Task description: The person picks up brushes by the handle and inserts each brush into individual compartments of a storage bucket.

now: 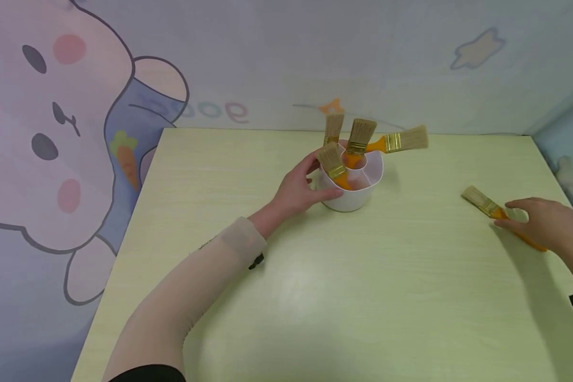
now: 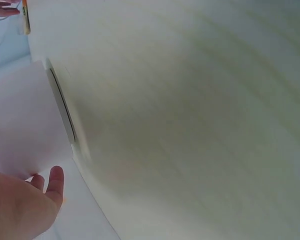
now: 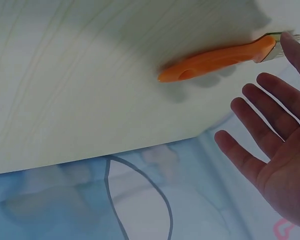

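Note:
A round white divided organizer (image 1: 350, 201) stands toward the back of the table. My left hand (image 1: 300, 185) holds its left side, thumb across the front and fingers round the back; the left wrist view shows this hand (image 2: 27, 205) against the white wall. Several paintbrushes, bristles outward, are in the organizer, among them a front one (image 1: 333, 162) and one leaning far right (image 1: 408, 139). At the right lies another paintbrush (image 1: 479, 201) with an orange handle (image 3: 215, 61). Above that handle hovers my right hand (image 1: 549, 225), its fingers (image 3: 270, 107) spread and holding nothing.
The pale wooden table (image 1: 286, 297) meets a wall covering (image 1: 267, 53) with cartoon prints at its back edge. More printed covering (image 1: 570, 143) borders the right side. Both forearms reach in from the front.

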Motion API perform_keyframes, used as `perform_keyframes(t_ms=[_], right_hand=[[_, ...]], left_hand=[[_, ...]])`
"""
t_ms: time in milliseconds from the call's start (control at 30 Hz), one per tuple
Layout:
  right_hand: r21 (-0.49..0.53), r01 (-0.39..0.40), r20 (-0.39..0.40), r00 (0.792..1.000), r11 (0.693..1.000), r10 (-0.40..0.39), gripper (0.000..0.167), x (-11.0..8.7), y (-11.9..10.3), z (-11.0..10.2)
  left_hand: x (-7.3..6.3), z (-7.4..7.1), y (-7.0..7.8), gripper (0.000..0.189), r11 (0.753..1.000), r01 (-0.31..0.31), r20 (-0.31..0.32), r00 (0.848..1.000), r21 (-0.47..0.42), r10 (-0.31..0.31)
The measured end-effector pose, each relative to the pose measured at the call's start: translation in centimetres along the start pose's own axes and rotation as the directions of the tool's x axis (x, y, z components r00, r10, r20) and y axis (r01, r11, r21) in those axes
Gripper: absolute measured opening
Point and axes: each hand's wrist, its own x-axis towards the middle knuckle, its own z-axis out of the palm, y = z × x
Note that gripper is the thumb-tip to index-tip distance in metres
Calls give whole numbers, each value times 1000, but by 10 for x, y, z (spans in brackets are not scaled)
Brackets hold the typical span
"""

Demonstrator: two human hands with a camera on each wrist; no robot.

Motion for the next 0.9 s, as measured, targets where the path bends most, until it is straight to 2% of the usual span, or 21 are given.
perform_keyframes(t_ms=[200,367,533,700,900], right_hand=[[-20,22,-26,999,1000,-23,68,1,4,4],[-42,38,-63,997,998,-41,59,1,5,6],[-64,72,-111,991,995,-79,47,-1,5,9],[-67,89,-159,982,994,-99,40,-2,4,11],[-60,85,-150,984,995,-94,39,-2,5,12]], left_hand=[[-2,1,-1,96,1000,6,-16,1000,25,-6],[-8,6,-2,95,999,-9,-68,998,36,12],[-15,13,-1,97,999,5,-115,993,36,-1],[-17,18,2,95,1000,-1,-120,993,30,5],[-12,17,4,95,999,-20,-109,994,41,24]])
